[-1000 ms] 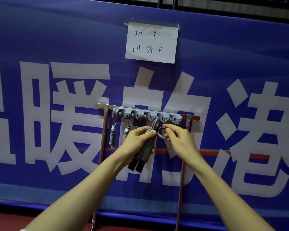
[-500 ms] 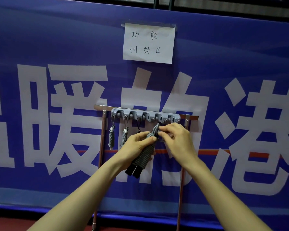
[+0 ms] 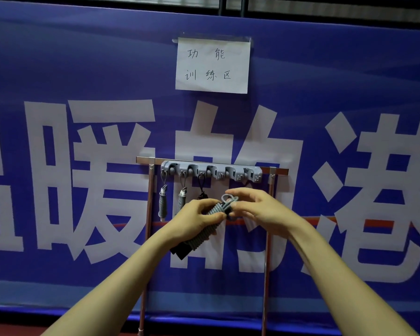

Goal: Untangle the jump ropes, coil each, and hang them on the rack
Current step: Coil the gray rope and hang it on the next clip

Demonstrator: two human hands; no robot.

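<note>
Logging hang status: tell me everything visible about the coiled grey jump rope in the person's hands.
The coiled grey jump rope is a tight bundle, cord wound round itself in ribbed turns, with black handle ends jutting from its lower left. It tilts up to the right, below the grey plastic hook rack, on no hook. The left hand grips its middle; the right hand pinches its small top loop.

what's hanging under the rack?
Two grey ropes hang from the left hooks, a dark rope from the third, its lower part covered by the left hand. That and the right hand hold a fourth coil, unhooked.
</note>
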